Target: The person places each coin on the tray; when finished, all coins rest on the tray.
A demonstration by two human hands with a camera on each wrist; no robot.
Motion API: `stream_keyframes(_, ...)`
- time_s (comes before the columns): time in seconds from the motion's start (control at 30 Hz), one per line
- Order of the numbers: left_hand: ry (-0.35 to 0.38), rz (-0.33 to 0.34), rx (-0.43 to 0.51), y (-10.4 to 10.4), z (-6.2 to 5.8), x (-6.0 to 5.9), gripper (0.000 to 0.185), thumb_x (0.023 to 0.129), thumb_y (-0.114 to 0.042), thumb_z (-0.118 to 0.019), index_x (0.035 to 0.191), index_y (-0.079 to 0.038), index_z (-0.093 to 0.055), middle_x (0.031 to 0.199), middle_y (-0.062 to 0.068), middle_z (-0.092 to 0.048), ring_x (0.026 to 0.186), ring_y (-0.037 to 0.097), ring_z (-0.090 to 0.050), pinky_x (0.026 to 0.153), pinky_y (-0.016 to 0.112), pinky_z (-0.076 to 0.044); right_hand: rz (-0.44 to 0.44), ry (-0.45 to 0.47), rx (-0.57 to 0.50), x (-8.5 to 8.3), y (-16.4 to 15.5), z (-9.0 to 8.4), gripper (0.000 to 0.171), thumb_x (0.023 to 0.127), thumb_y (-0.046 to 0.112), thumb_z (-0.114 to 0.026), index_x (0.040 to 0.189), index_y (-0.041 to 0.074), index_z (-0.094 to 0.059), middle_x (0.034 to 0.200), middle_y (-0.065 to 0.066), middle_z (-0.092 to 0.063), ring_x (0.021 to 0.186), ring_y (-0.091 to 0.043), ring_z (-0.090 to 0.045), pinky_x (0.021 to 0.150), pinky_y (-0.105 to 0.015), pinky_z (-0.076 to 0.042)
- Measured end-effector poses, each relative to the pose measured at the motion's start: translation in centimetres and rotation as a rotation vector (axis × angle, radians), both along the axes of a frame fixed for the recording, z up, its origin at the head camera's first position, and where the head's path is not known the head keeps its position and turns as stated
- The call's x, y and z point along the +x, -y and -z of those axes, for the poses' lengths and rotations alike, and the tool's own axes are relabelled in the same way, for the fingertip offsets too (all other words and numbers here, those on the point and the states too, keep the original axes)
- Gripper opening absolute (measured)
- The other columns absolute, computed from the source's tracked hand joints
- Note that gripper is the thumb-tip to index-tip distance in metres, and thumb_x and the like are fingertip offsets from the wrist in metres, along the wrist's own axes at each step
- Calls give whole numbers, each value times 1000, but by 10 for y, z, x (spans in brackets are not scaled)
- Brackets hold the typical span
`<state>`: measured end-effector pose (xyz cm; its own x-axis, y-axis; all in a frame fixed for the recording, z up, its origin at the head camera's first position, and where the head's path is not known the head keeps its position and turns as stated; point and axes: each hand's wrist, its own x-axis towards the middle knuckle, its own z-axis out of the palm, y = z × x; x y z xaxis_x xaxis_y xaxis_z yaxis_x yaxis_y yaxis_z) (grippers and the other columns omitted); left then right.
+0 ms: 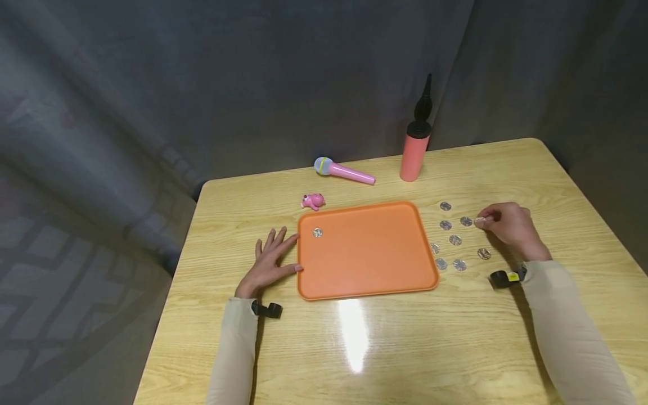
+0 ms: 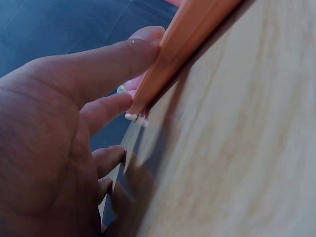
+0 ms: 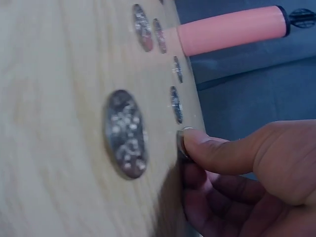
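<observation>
An orange tray lies on the wooden table with one silver coin near its upper left corner. My left hand has its thumb and index fingertip against the tray's left rim, the other fingers spread out; the left wrist view shows those tips at the orange edge. To the right of the tray, my right hand pinches a silver coin between thumb and curled fingers, close over the table. Several more silver coins lie flat between that hand and the tray, a large-looking one nearest the right wrist camera.
Behind the tray are a pink toy figure and a toy microphone with a pink handle. A pink hand pump with a black top stands upright near the table's back edge. Dark curtains hang behind the table.
</observation>
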<state>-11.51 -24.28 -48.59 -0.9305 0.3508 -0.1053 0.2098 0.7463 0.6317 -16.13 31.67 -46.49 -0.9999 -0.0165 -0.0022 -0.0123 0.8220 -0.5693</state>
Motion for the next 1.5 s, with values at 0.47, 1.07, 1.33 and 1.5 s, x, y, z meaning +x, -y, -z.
stream_keyframes(0.47,-3,3,10,1,0,1,83,87,-42,-75,157,-26,-34,171,12,-10,158,37,7,120,66,17,72,125,-228,-1,-1,-15,28,99,9,-61,116,-13,-65,86,-14,-75,63,3,-65,58,-21,-58)
stream_keyframes(1.07,4,7,13,2,1,0,82,88,-44,-73,158,-27,-33,171,11,-9,158,37,8,120,66,17,-35,159,-454,-19,53,-32,34,98,11,-63,121,-15,-63,79,10,-74,67,3,-69,66,-23,-61)
stream_keyframes(1.33,-7,8,7,2,1,-1,82,88,-44,-73,158,-28,-33,171,11,-9,158,37,8,120,67,17,-114,166,-452,-33,96,-29,27,96,6,-65,115,-13,-67,90,-14,-77,66,0,-70,64,-23,-61)
stream_keyframes(1.5,-5,13,2,2,2,-1,82,88,-46,-72,158,-28,-32,171,11,-9,158,37,8,120,67,17,-136,217,-487,-41,122,-23,24,95,5,-66,112,-12,-69,85,-12,-77,64,-3,-69,63,-21,-60)
